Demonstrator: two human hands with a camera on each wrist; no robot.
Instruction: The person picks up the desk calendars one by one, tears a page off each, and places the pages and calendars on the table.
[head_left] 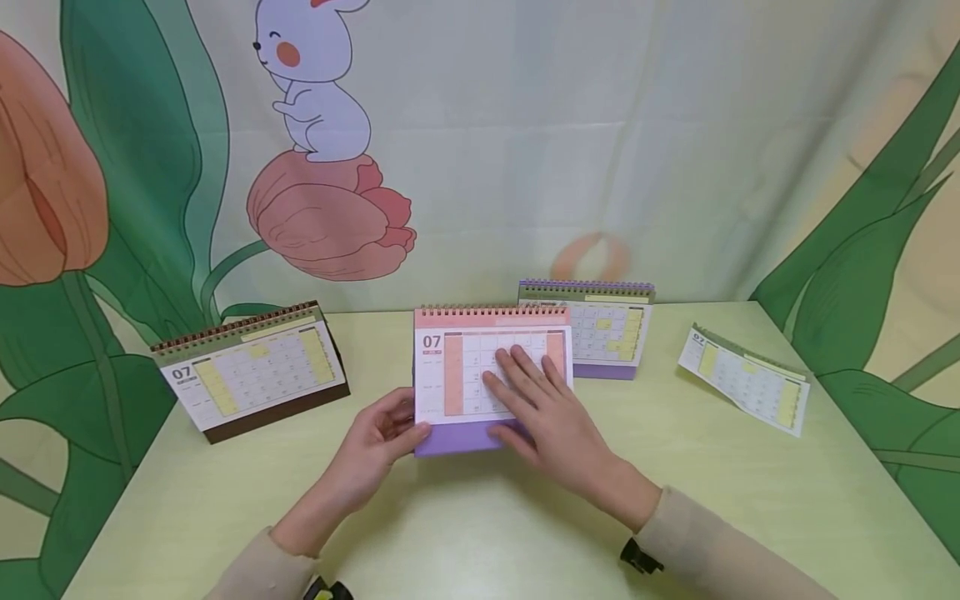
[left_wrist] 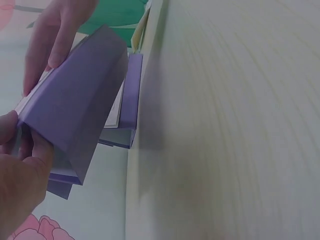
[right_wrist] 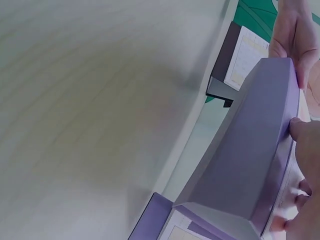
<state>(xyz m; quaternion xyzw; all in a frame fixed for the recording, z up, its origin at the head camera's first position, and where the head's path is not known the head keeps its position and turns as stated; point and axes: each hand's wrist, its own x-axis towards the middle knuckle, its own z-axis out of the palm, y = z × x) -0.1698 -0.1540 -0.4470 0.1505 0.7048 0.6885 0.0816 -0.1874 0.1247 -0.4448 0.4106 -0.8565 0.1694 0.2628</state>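
A desk calendar (head_left: 454,379) with a purple stand, pink-headed page marked 07 and coiled wire binding is held up above the table, its underside showing in both wrist views. My left hand (head_left: 372,442) grips its left edge, the thumb on the front and the other fingers curled behind. My right hand (head_left: 558,429) lies on the page with fingers spread and straight, the thumb against the purple lower strip (right_wrist: 272,185). Behind, to the right, stands another purple calendar (head_left: 611,333) with a green and yellow page, partly hidden by the held one.
A brown-based desk calendar (head_left: 258,375) stands at the left of the pale table (head_left: 465,533). On the right lies a loose, slightly curled calendar sheet (head_left: 750,383). A printed curtain (head_left: 480,167) with a rabbit and tulips hangs behind the table.
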